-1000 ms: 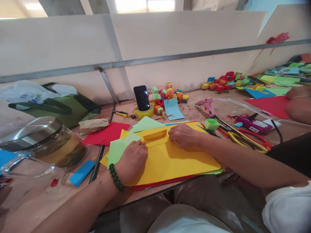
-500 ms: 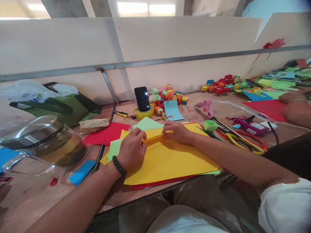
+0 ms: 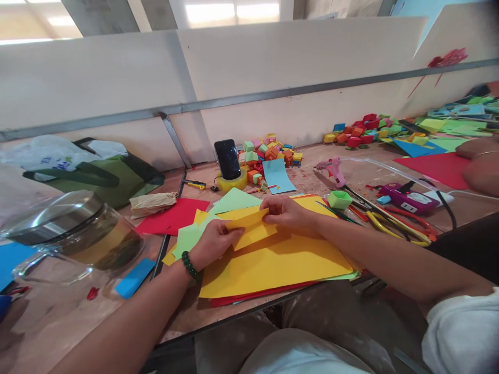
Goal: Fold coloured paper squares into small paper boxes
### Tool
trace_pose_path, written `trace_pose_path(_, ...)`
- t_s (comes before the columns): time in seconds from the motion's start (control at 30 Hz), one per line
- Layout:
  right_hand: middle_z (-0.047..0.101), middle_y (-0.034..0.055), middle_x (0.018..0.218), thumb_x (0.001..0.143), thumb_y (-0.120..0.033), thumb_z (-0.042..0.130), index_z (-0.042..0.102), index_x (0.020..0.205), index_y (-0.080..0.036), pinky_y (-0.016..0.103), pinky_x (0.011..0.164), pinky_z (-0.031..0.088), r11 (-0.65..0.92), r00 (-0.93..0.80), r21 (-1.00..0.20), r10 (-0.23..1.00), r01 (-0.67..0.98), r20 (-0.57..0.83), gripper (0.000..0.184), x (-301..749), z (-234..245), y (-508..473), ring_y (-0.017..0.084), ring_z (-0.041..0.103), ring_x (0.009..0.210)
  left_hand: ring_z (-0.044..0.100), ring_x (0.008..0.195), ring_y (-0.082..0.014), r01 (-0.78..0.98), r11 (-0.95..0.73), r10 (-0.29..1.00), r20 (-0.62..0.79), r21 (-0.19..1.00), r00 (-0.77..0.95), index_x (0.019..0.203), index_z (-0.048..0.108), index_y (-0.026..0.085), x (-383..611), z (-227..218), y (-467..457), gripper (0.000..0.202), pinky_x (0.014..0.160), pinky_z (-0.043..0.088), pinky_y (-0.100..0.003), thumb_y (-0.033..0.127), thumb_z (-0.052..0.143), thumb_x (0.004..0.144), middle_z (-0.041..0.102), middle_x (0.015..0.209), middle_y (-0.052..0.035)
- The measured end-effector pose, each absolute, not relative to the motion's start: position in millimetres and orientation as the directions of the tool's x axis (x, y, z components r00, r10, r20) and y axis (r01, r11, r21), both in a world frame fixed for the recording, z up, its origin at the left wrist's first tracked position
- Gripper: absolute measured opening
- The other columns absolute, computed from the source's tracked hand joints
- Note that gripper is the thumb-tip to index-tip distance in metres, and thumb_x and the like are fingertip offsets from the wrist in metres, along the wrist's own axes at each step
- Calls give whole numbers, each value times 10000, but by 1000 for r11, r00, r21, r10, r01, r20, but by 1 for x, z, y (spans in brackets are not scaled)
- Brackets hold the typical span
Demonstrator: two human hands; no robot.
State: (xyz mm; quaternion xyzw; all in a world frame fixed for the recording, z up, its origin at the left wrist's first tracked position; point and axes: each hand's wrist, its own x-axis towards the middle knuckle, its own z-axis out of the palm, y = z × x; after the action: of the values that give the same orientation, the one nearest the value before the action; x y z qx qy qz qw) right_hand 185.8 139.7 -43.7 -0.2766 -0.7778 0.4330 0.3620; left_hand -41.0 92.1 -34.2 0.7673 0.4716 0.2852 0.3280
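Between my two hands is a small piece of yellow paper (image 3: pixel 253 228) with a crease running along it. My left hand (image 3: pixel 215 242) pinches its left end, thumb on the near face. At the other end my right hand (image 3: pixel 286 213) grips it with bent fingers. Beneath lies a large yellow sheet (image 3: pixel 280 267) on a stack of coloured paper, with a red sheet (image 3: pixel 234 299) showing at the near edge. Pale green paper pieces (image 3: pixel 187 238) lie beside my left hand.
A glass teapot (image 3: pixel 113 234) and a blue paper strip (image 3: pixel 135 278) stand left. Behind are a phone (image 3: pixel 227 158) on a tape roll (image 3: pixel 233 182) and small paper boxes (image 3: pixel 272 153). Rightward lie a pink glue gun (image 3: pixel 333 170), scissors (image 3: pixel 393 228), a purple power strip (image 3: pixel 409 199) and another person's hand (image 3: pixel 483 163).
The small yellow paper has been lifted and tilted up, so more of its face shows. My left hand has turned, its thumb now lying along the paper. The view has shifted slightly.
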Motion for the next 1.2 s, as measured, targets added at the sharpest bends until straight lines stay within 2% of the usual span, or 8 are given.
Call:
trace_pose_path(0.17, 651, 16, 733, 611, -87, 475, 672, 754, -138, 218, 597, 420, 542, -694, -786, 688, 296, 213, 249, 197, -44, 149, 122, 552, 665, 613, 868, -203, 689, -584, 811, 299, 428, 502, 1049, 715, 195, -39, -33, 86, 298, 796, 494, -328, 208, 555, 798, 669, 968, -89)
trace_pose_path(0.27, 690, 43, 854, 601, -53, 450, 719, 796, -142, 237, 684, 460, 581, -722, -735, 667, 350, 183, 344, 204, -42, 151, 150, 606, 772, 604, 866, -226, 733, -647, 762, 223, 209, 609, 946, 748, 203, -40, -33, 86, 271, 795, 480, -368, 163, 521, 804, 665, 945, -101)
trace_pose_path(0.37, 684, 63, 999, 642, -65, 479, 743, 878, -149, 255, 773, 473, 590, -795, -747, 590, 307, 140, 364, 209, -36, 152, 173, 620, 892, 601, 896, -250, 754, -650, 759, 131, 92, 638, 981, 736, 200, -38, -28, 83, 320, 808, 463, -405, 130, 501, 776, 660, 979, -111)
trace_pose_path(0.5, 658, 89, 1045, 777, -253, 596, 746, 969, -146, 287, 837, 463, 601, -848, -738, 524, 306, 75, 266, 206, -26, 145, 196, 610, 945, 582, 912, -269, 747, -664, 745, 54, -38, 665, 1043, 699, 191, -33, -15, 71, 352, 813, 436, -431, 157, 504, 752, 641, 979, -121)
trace_pose_path(0.6, 633, 97, 980, 842, -419, 585, 765, 897, -146, 302, 837, 450, 689, -843, -626, 530, 364, 93, 332, 200, -22, 135, 188, 596, 894, 558, 922, -291, 738, -670, 734, 75, -84, 675, 1122, 651, 165, -29, -11, 62, 396, 820, 416, -452, 333, 556, 776, 621, 995, -139)
trace_pose_path(0.73, 596, 78, 939, 918, -400, 493, 748, 996, -193, 286, 779, 438, 785, -847, -455, 519, 419, 114, 337, 192, -20, 122, 158, 571, 824, 544, 911, -297, 719, -688, 714, 89, -95, 695, 1106, 642, 160, -24, -12, 56, 539, 808, 407, -452, 576, 539, 779, 607, 954, -133)
trace_pose_path(0.93, 596, 65, 920, 935, -375, 465, 746, 968, -235, 275, 734, 403, 860, -874, -262, 476, 438, 102, 315, 191, -19, 117, 164, 561, 833, 569, 832, -266, 741, -667, 736, 86, -79, 672, 898, 670, 130, -21, -15, 52, 464, 796, 418, -426, 562, 526, 810, 610, 837, -114)
trace_pose_path(1.2, 658, 68, 859, 881, -375, 499, 740, 697, -203, 267, 613, 352, 745, -778, -333, 626, 578, 50, 348, 212, -12, 126, 134, 524, 641, 591, 754, -272, 789, -605, 787, 69, -103, 612, 703, 689, 125, -22, -8, 47, 446, 740, 443, -421, 558, 593, 755, 617, 714, -122)
